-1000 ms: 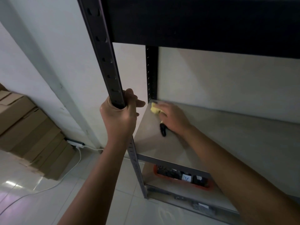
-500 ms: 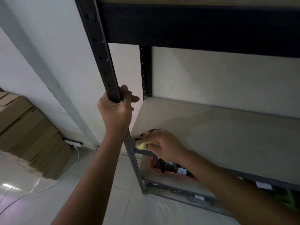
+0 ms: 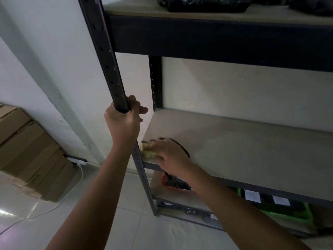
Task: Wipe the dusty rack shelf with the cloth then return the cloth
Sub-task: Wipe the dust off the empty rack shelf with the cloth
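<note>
The yellow cloth lies at the front left corner of the pale rack shelf, pressed flat under the right hand. That hand is motion-blurred, so its fingers seem spread over the cloth rather than curled round it. A thin dark loop, possibly a band or cord, shows beside the hand on the shelf. The left hand is wrapped tight around the dark front upright post just beside that corner. Below, a lower shelf holds an orange-rimmed tray and green items. Cardboard boxes lean against the wall at left, with a white cable across the tiled floor.
</note>
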